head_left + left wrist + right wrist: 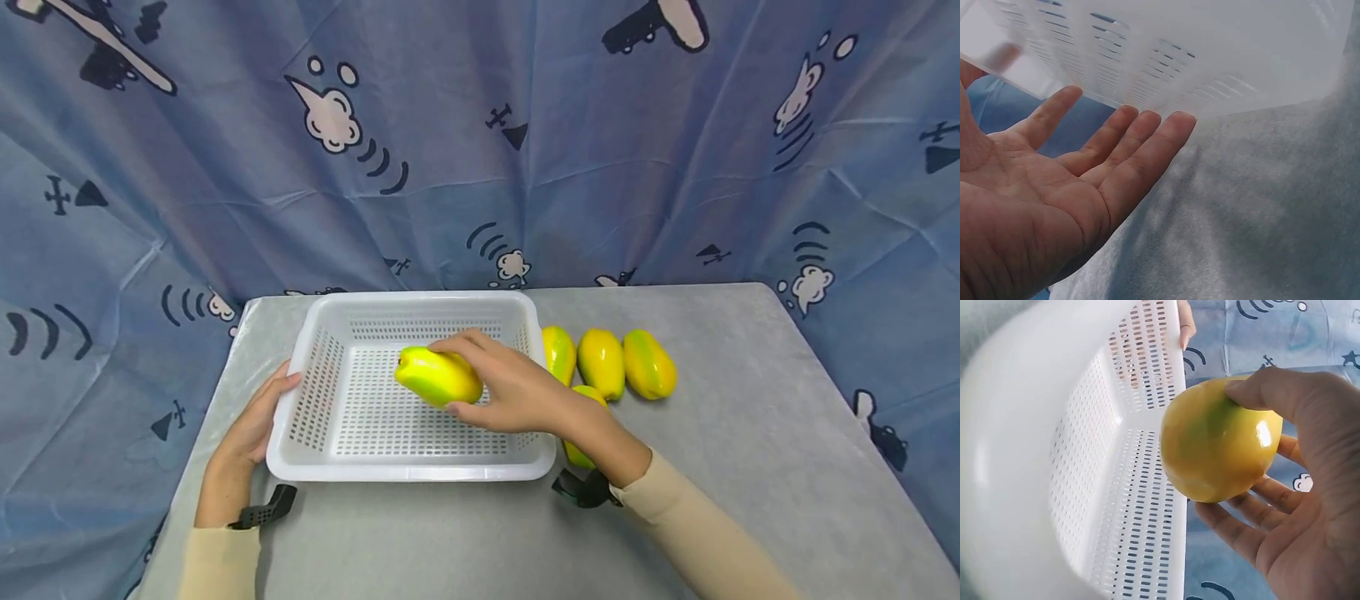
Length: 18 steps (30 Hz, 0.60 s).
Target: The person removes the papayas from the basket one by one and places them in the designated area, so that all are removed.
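Right hand [517, 392] gripping a glossy yellow-green plastic mango [438, 377] over the white perforated plastic basket [322, 392] mid-bench, left hand [251, 429] lying flat-fingered against its left wall; placing step, lowering and release likely following.

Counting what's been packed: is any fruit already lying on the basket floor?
No; the white basket floor is bare, and the only mango over it is held in the right hand.

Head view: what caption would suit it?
Right hand holds a yellow-green fruit over a white basket steadied by the left hand.
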Available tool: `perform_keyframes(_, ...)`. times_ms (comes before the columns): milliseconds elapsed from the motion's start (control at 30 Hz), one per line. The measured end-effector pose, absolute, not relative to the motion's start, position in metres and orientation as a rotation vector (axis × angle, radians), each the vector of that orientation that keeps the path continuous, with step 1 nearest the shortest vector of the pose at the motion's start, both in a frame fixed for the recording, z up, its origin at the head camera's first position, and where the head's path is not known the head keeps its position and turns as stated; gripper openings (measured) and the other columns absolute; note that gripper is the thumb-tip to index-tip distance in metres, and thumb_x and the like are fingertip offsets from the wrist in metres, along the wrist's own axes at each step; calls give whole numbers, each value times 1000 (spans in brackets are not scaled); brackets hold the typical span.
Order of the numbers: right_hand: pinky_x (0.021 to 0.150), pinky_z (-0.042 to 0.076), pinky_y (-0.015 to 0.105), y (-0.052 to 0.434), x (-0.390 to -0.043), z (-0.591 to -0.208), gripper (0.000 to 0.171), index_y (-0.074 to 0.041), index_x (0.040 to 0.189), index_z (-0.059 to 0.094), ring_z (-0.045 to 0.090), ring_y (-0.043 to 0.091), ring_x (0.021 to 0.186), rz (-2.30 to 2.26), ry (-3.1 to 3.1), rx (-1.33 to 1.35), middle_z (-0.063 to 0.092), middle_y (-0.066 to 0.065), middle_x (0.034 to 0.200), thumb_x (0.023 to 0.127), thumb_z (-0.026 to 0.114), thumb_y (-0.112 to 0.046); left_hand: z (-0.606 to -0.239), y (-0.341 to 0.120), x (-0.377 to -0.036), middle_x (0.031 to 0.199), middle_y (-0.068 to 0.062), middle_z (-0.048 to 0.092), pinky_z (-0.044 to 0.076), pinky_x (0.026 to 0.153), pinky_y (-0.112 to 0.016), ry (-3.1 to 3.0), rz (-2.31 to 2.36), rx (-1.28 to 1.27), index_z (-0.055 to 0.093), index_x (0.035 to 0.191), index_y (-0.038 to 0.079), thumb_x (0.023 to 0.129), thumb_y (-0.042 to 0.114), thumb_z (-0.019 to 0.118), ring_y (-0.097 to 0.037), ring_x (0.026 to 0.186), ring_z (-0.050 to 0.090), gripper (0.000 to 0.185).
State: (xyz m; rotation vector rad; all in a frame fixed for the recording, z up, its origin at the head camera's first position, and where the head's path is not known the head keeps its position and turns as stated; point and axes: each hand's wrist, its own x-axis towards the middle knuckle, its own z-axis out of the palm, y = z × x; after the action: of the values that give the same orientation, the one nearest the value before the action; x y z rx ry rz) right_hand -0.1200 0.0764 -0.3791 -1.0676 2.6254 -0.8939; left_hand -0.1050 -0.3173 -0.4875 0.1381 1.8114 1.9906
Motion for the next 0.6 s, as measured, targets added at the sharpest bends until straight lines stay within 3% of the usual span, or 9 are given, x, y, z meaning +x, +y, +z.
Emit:
perform_keyframes(233,111,52,45,92,-114,-382,74,-26,155,49,56,17,136,-1059,2607,-999,54,-3,152,89,84,-27,-486,-317,-104,168,-37,11,53,98,-41,1818,1993,125,-8,171,18,115,40,27,-17,129,55,69)
perform_keyframes(600,105,56,44,116,-101,-386,77,-28,156,47,58,16,130,-1292,2591,-835,54,-5,154,90,85,-25,-486,-316,-104,167,-31,18,53,99,-37,1813,1998,83,-7,171,19,115,41,29,-12,126,58,70)
